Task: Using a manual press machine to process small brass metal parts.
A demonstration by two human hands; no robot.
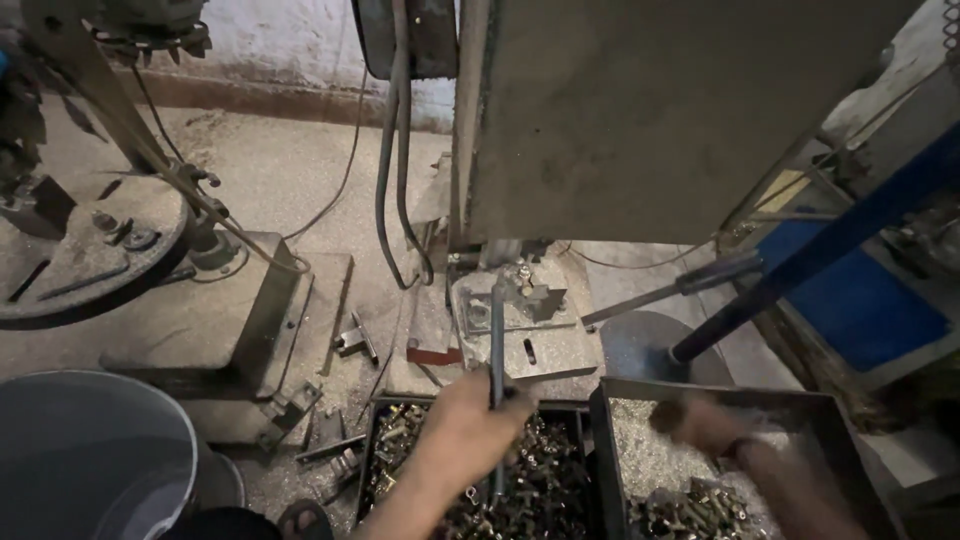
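Observation:
My left hand grips a long thin metal rod that points up toward the fixture on the machine's small work table. The hand hovers over a dark tray filled with small brass fittings. My right hand is blurred, with fingers curled, over a second metal tray that holds metal shavings and more fittings. Whether it holds a part is not visible.
A big grey machine column rises ahead. A round press base stands at the left, a grey bucket at the lower left. A blue frame bar slants at the right. Hoses hang down; scrap pieces lie on the floor.

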